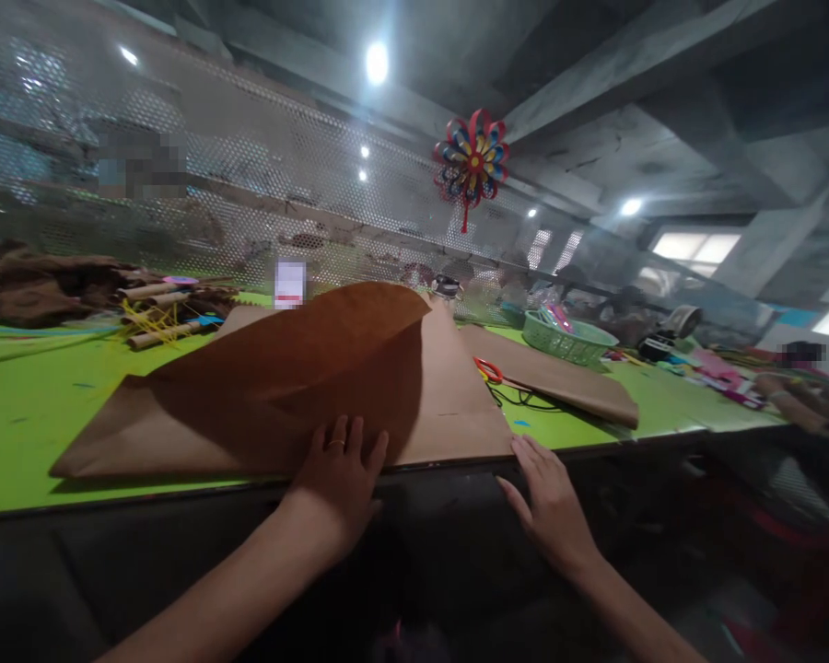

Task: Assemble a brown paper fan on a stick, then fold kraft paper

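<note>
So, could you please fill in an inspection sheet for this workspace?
Surface: bright green tabletop.
Job's things: large sheet of brown paper, its upper layer bulging up; a second brown piece lies behind to the right.
Clutter: red loop handle, green basket, brown tubes.
Hands: left hand spread on the paper's front; right hand at its front right corner.
Cables: thin black cord, purpose unclear.
Surroundings: perforated screen, hanging pinwheel ornament, lit lamps.

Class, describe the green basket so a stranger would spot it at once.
On the bright green table, find the large brown paper under the left hand. Look farther back, to the right, for the basket. Pale green openwork sides set it apart from the solid brown paper.
</note>
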A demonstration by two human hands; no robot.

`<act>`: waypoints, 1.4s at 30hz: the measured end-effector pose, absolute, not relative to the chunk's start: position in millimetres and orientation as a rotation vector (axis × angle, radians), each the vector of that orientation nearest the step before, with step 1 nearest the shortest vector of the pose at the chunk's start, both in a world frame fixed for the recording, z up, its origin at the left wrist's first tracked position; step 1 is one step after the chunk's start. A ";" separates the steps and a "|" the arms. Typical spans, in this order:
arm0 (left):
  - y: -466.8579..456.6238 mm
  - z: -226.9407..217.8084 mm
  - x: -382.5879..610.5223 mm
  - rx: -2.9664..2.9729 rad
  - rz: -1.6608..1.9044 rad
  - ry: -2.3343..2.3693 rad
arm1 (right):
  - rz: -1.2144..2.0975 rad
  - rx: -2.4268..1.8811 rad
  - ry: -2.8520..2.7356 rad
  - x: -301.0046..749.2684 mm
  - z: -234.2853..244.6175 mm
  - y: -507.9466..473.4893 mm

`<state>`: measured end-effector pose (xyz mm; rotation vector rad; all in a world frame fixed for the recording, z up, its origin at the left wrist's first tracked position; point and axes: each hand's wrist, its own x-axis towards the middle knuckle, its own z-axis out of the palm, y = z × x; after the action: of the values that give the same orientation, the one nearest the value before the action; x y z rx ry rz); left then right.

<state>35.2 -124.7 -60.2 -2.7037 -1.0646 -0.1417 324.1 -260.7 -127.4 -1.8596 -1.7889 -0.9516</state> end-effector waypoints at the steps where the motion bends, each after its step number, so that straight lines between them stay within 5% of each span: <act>1: -124.4 -61.0 35.7 -2.701 -0.144 -1.060 | -0.953 -1.875 -1.784 323.4 -127.9 -260.7; 11: -129.5 -65.7 31.2 -2.698 -0.198 -1.025 | -0.765 -2.052 -1.944 295.0 -70.8 -247.6; 19: -141.8 -61.5 16.9 -2.703 -0.372 -0.928 | -0.172 -1.679 -2.323 228.9 -61.6 -174.4; 42: -133.0 -56.6 -42.0 -2.681 -0.361 -1.099 | -0.125 -1.869 -2.294 239.9 -74.9 -178.7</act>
<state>-42.0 -133.0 -56.6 -2.6813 -1.0994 -0.3612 239.9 -178.7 -74.9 -1.8694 -2.2937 -0.1249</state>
